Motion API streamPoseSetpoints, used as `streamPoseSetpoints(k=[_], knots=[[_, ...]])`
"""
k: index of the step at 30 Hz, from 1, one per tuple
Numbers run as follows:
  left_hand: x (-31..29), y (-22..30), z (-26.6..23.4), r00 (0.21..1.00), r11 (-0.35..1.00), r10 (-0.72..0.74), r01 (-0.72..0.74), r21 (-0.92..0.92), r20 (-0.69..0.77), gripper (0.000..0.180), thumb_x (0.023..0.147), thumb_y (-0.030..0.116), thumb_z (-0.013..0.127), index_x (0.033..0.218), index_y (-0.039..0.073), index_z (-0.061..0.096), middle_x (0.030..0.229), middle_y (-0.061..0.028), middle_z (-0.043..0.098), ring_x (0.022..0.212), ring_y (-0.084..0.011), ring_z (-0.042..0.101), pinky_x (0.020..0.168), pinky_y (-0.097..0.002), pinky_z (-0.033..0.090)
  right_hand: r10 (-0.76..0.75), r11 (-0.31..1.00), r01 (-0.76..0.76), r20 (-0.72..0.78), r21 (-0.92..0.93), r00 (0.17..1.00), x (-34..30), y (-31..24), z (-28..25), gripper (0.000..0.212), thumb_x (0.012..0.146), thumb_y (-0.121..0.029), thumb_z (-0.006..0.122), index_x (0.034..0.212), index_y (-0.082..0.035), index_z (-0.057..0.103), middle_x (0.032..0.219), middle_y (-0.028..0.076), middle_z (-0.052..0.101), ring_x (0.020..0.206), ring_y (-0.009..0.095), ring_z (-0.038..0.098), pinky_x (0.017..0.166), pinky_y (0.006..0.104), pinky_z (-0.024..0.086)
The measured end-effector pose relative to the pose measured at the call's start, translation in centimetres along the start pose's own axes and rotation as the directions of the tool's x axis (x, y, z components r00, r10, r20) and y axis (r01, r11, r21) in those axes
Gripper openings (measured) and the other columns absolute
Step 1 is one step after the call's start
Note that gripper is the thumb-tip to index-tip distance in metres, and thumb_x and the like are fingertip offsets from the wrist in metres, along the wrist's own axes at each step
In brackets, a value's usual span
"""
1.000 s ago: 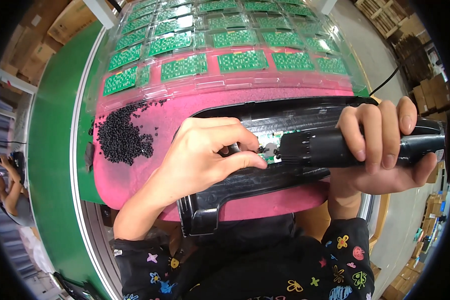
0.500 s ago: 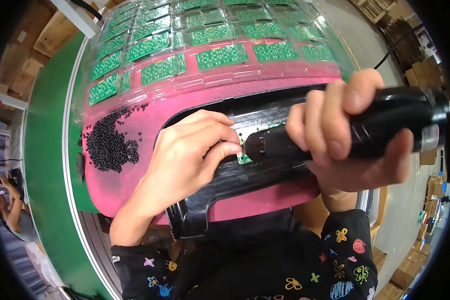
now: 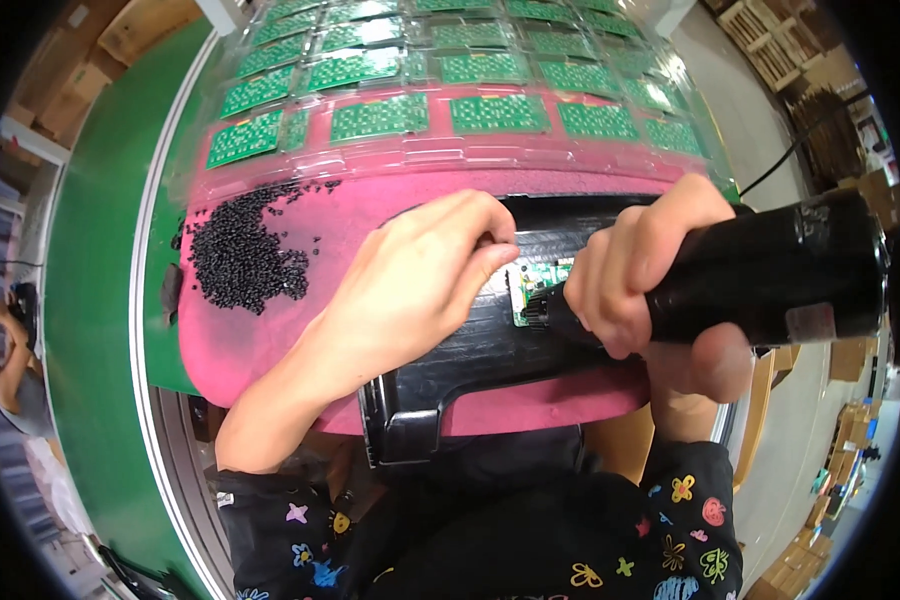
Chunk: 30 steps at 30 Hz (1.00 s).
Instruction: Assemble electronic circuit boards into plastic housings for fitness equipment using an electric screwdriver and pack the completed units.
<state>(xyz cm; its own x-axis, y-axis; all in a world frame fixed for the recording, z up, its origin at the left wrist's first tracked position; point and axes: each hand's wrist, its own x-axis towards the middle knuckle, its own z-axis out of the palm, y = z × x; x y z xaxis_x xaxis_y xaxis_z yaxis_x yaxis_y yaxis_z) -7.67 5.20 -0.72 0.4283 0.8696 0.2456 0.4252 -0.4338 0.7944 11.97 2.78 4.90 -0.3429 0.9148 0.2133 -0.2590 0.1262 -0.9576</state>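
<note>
My right hand [image 3: 660, 265] is wrapped round a thick black electric screwdriver [image 3: 780, 265]. It lies nearly level, its tip pointing left at the left end of a small green circuit board [image 3: 522, 290]. The board sits in a long black plastic housing [image 3: 490, 365], partly covered by the tool and my right hand. Above the housing, just left of the board, my left hand [image 3: 420, 260] has thumb and forefinger pinched together. Whatever may be between those fingertips is too small to make out.
A heap of small black screws or similar pieces [image 3: 235, 255] lies on the pink mat [image 3: 240, 365] at left. Clear plastic trays with several green circuit boards [image 3: 378, 117] cover the far side. A dark lump [image 3: 171, 288] rests at the mat's left edge. Another person [image 3: 10, 365] is at far left.
My left fingertips have drawn away from the screwdriver's tip, up and off the board's left end. The screwdriver has tilted a little, and its tip shows more plainly. The whole view has shifted.
</note>
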Motion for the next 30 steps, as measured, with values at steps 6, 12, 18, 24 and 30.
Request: streamPoseSetpoints(k=[6, 12, 18, 24, 30], knots=[[-0.1, -0.1, 0.2, 0.998, 0.998, 0.056, -0.055, -0.022, 0.029, 0.014, 0.092, 0.014, 0.058, 0.094, 0.000, 0.059, 0.088, -0.0169, 0.063, 0.084, -0.0368, 0.063, 0.071, -0.0443, 0.050, 0.107, 0.994, -0.097, 0.243, -0.054, 0.964, 0.8, -0.2, -0.1, 0.058, 0.074, -0.050, 0.082, 0.092, -0.005, 0.050, 0.063, -0.001, 0.049, 0.050, 0.009, 0.046, 0.049, 0.0239, 0.036], [-0.5, -0.1, 0.1, 0.990, 0.989, 0.139, -0.140, 0.049, 0.022, 0.015, 0.088, 0.013, 0.061, 0.091, -0.001, 0.060, 0.088, -0.0168, 0.065, 0.088, -0.0368, 0.063, 0.071, -0.0457, 0.051, 0.078, 0.991, -0.067, 0.091, -0.119, 0.993, 0.0, -0.2, 1.3, 0.060, 0.075, -0.054, 0.080, 0.093, -0.005, 0.050, 0.064, -0.001, 0.048, 0.052, 0.008, 0.045, 0.049, 0.0231, 0.036], [-0.4, 0.3, -0.5, 0.965, 1.000, -0.026, 0.025, 0.010, 0.259, 0.016, 0.081, 0.012, 0.070, 0.089, -0.002, 0.066, 0.083, -0.0175, 0.067, 0.079, -0.0349, 0.065, 0.071, -0.0410, 0.051, -0.027, 0.998, 0.024, 0.052, 0.052, 0.998, -0.2, -0.1, 1.3, 0.048, 0.078, -0.043, 0.078, 0.091, -0.007, 0.049, 0.059, -0.001, 0.049, 0.047, 0.011, 0.046, 0.047, 0.0261, 0.036], [-0.6, -0.3, 0.0, 0.943, 0.986, 0.142, -0.161, 0.039, 0.300, 0.015, 0.082, 0.012, 0.070, 0.091, -0.001, 0.068, 0.084, -0.0152, 0.068, 0.081, -0.0312, 0.066, 0.071, -0.0399, 0.052, -0.348, 0.905, 0.329, 0.024, 0.269, 0.937, 0.2, 0.4, -1.2, 0.042, 0.085, -0.046, 0.066, 0.093, -0.010, 0.046, 0.059, -0.004, 0.051, 0.045, 0.007, 0.049, 0.047, 0.0241, 0.041], [0.0, -0.4, 0.3, 0.926, 0.945, 0.320, -0.296, -0.141, 0.200, 0.012, 0.083, 0.004, 0.069, 0.093, -0.003, 0.064, 0.083, -0.0149, 0.066, 0.077, -0.0320, 0.064, 0.069, -0.0390, 0.052, -0.401, 0.870, 0.373, 0.023, 0.323, 0.916, 0.4, -0.5, -2.6, 0.039, 0.087, -0.045, 0.065, 0.094, -0.011, 0.045, 0.060, -0.004, 0.054, 0.047, 0.006, 0.053, 0.051, 0.0226, 0.045]])
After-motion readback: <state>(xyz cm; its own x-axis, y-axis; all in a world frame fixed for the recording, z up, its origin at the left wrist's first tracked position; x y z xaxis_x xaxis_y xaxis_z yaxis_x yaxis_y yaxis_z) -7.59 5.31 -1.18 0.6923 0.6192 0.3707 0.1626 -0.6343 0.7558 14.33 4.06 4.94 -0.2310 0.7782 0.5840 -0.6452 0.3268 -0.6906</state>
